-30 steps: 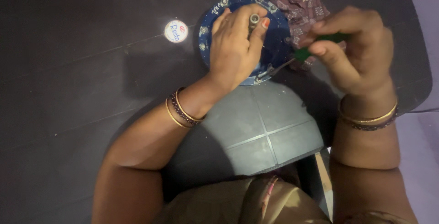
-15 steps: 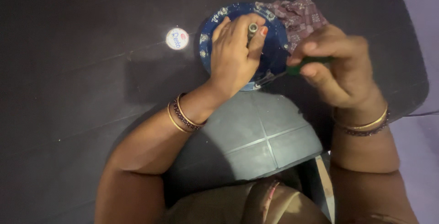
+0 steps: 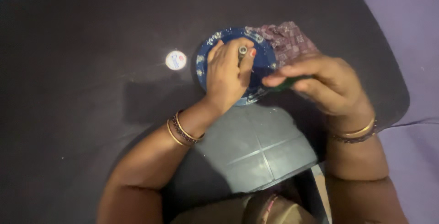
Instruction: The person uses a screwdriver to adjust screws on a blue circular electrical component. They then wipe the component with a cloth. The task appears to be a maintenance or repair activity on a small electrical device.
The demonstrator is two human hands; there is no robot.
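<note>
A round blue circuit board point(image 3: 265, 57) with small parts along its rim lies on the dark table. My left hand point(image 3: 227, 75) rests flat on it, and its fingers hold a small metal cylinder point(image 3: 242, 50) upright near the board's middle. My right hand point(image 3: 327, 86) is closed on a green-handled tool point(image 3: 288, 84) at the board's right edge. The tool's tip is hidden under my fingers.
A patterned maroon cloth point(image 3: 286, 38) lies against the board's far right side. A small round white cap point(image 3: 175, 59) sits to the left of the board. A grey plastic housing point(image 3: 256, 148) lies near my body. The dark table point(image 3: 91, 68) ends at the right, by a purple surface point(image 3: 411, 32).
My right hand has moved down and to the left, closing further over the green tool, so its thin shaft no longer shows. My left hand stays on the board.
</note>
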